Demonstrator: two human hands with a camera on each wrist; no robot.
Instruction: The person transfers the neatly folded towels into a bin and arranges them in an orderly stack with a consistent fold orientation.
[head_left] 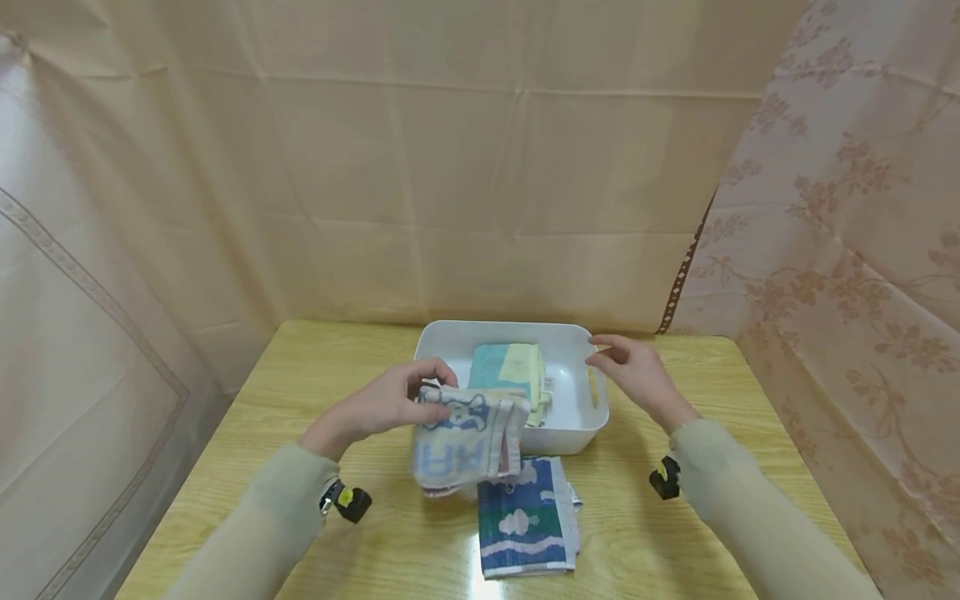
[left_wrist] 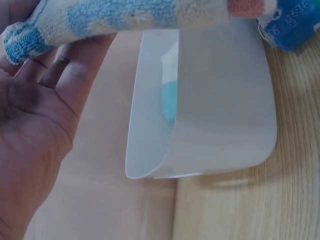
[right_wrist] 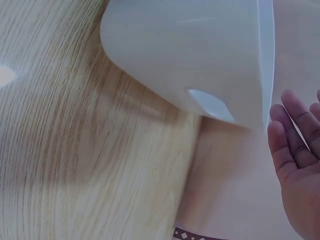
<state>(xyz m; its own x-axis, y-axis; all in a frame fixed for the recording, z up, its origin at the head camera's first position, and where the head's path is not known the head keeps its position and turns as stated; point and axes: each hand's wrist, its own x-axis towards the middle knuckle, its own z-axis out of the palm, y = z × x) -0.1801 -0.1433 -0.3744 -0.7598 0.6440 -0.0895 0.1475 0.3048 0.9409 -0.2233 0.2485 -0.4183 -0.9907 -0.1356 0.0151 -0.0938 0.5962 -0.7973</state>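
My left hand pinches a folded cream-and-blue towel between thumb and fingers, holding it up in front of a white plastic basket. In the left wrist view the towel's edge lies across the fingers of that hand. A folded light-blue and yellow towel sits inside the basket. On the table below lies a folded blue and green towel, partly covered by the raised one. Beside the basket's right rim is my right hand, fingers relaxed with nothing in them; whether they touch the rim I cannot tell.
The wooden table carries the basket near its back edge. A beige curtain hangs behind, and a floral-patterned curtain hangs on the right. The basket has a handle hole in its right end.
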